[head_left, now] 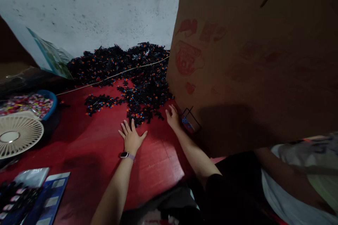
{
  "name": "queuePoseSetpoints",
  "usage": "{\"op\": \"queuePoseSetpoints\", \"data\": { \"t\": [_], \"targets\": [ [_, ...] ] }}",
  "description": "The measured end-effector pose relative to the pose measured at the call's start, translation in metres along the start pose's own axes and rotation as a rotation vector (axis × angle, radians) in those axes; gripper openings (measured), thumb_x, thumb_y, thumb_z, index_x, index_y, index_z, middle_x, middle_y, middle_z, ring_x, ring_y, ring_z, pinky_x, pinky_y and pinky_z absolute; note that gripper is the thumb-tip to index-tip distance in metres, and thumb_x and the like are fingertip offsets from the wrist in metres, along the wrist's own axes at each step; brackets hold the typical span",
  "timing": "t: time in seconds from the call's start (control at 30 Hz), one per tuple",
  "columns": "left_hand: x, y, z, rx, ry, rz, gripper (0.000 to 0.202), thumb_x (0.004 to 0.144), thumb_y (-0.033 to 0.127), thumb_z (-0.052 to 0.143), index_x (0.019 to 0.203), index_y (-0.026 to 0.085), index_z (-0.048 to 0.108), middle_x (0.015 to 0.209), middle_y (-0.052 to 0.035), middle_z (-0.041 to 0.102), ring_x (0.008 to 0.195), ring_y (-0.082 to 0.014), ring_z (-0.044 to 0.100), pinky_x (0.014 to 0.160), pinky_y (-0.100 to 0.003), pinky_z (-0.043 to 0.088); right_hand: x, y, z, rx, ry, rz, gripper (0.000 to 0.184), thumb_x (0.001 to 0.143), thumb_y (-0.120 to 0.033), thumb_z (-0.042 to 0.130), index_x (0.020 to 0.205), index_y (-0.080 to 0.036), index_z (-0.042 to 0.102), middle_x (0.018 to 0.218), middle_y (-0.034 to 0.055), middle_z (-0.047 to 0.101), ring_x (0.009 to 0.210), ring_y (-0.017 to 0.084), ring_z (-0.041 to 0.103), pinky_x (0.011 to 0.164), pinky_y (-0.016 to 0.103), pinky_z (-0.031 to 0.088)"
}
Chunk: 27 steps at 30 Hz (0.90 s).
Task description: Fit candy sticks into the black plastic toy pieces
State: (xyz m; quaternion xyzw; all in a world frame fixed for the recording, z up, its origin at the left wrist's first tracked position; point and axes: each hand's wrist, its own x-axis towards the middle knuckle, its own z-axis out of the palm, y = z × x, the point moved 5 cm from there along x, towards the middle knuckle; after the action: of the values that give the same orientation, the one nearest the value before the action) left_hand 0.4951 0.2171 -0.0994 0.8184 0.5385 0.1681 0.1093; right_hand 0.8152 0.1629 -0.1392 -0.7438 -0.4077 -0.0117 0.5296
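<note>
My left hand [131,140] lies on the red table top [105,137] with its fingers spread, the fingertips at the near edge of a heap of small black pieces [148,95] with orange and blue tips. It holds nothing that I can see. A band with a dark face circles the left wrist. My right hand [173,116] is beside the cardboard panel [250,59], near the right side of the same heap. Its fingers point forward, bent a little and apart, with nothing visible in them. What the black pieces are is too small to make out.
A pale cord [116,75] crosses the heap. On the left are a blue basin [54,105] of colourful small items and a beige fan [21,135]. Blue cards [54,197] lie at the lower left. Another person's arm [287,179] shows at the right, behind the cardboard.
</note>
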Motion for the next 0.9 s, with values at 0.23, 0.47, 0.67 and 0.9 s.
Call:
{"op": "queuePoseSetpoints", "data": {
  "t": [0.23, 0.47, 0.67, 0.9],
  "targets": [
    [0.022, 0.001, 0.007, 0.002, -0.008, 0.042, 0.129, 0.088, 0.085, 0.073, 0.183, 0.015, 0.024, 0.187, -0.0336, 0.018, 0.175, -0.0545, 0.016, 0.132, -0.087, 0.013, 0.103, 0.02, 0.023, -0.062, 0.06, 0.22, 0.072, 0.114, -0.059, 0.039, 0.169, -0.015, 0.053, 0.17, 0.0242, 0.054, 0.158, 0.03, 0.053, 0.133, 0.05, 0.042],
    [0.024, 0.002, 0.007, -0.005, 0.024, 0.044, 0.131, 0.085, 0.087, 0.074, 0.183, 0.015, 0.024, 0.187, -0.0339, 0.02, 0.175, -0.0546, 0.017, 0.132, -0.087, 0.013, 0.131, -0.023, 0.104, -0.067, 0.005, 0.245, 0.049, 0.108, -0.048, 0.061, 0.146, -0.021, 0.074, 0.181, 0.0185, 0.038, 0.163, 0.031, 0.047, 0.134, 0.049, 0.039],
    [0.023, 0.005, 0.002, 0.021, 0.054, 0.01, 0.132, 0.086, 0.087, 0.073, 0.184, 0.015, 0.022, 0.189, -0.033, 0.01, 0.175, -0.0582, 0.006, 0.129, -0.09, 0.01, 0.086, -0.083, 0.175, 0.042, -0.179, 0.076, 0.042, 0.101, -0.031, 0.072, 0.141, -0.021, 0.077, 0.177, 0.0149, 0.048, 0.161, 0.027, 0.052, 0.134, 0.038, 0.043],
    [0.02, 0.006, -0.002, 0.051, 0.095, -0.015, 0.118, 0.092, 0.075, 0.075, 0.182, 0.016, 0.027, 0.188, -0.0342, 0.015, 0.173, -0.0607, 0.011, 0.125, -0.094, 0.014, 0.031, -0.135, 0.21, 0.224, -0.309, -0.002, 0.035, 0.101, -0.032, 0.078, 0.135, -0.025, 0.082, 0.182, 0.0093, 0.043, 0.162, 0.028, 0.053, 0.135, 0.039, 0.043]
  ]
}}
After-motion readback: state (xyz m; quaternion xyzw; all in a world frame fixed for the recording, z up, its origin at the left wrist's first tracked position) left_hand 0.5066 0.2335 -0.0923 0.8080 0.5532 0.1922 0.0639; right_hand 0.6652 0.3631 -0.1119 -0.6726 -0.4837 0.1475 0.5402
